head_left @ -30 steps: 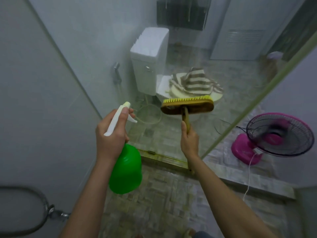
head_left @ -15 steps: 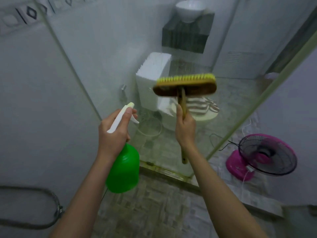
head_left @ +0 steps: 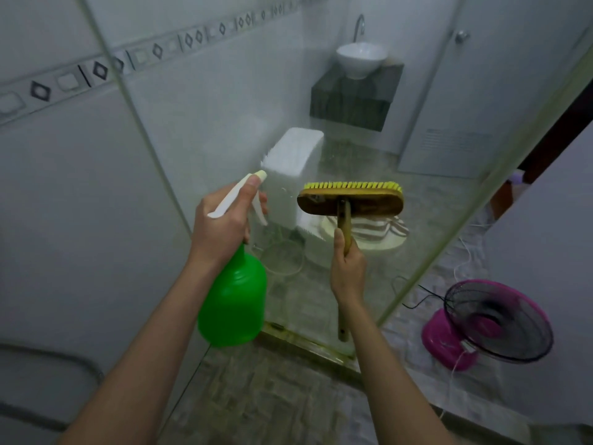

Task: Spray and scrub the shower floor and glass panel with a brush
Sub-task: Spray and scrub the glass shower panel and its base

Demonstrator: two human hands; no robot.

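My left hand [head_left: 221,226] grips the white trigger head of a green spray bottle [head_left: 234,303], nozzle pointing at the glass panel [head_left: 369,149]. My right hand [head_left: 348,268] holds the wooden handle of a scrub brush [head_left: 351,199], whose yellow bristles face up against the glass at chest height. The brush head lies level, just right of the spray nozzle. The stone-patterned shower floor [head_left: 272,399] lies below, between my forearms.
Through the glass stand a white toilet [head_left: 295,168] with a striped cloth on its lid, a wall basin [head_left: 361,59] and a door. A pink floor fan [head_left: 487,326] sits right, outside the glass. A shower hose [head_left: 54,358] hangs on the left tiled wall.
The view has tilted upward, bringing the basin and tile border into sight. The brush has risen along the glass with my right hand. The bottle stays in my left hand.
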